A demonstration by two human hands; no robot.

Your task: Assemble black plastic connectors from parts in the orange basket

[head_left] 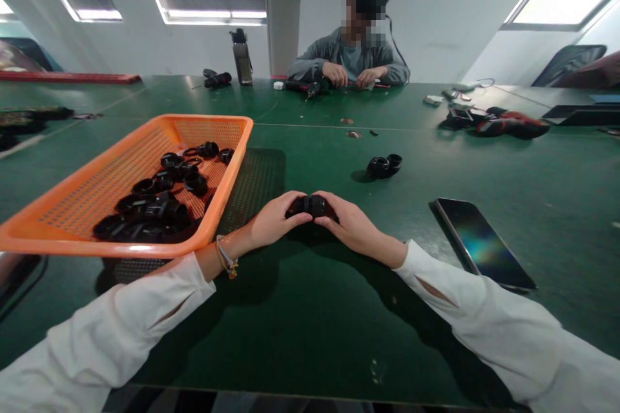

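Note:
Between my two hands, just above the green table [329,322], is a black cylindrical part [316,206]. My left hand [277,218] grips its left end with thumb and fingers, and my right hand [351,222] grips its right end. The fingers cover much of the part, so its ends are hidden. Left of my hands stands an orange basket [121,248] holding several black ring-shaped and tubular parts [165,210]. Another black piece with round openings [383,166] lies on the table beyond my right hand.
A phone [484,242] lies right of my right hand. Across the table a person [351,55] works with both hands near a dark tool [310,88]. A bottle [241,58] stands at the far edge. Red and black items [513,124] lie at the far right.

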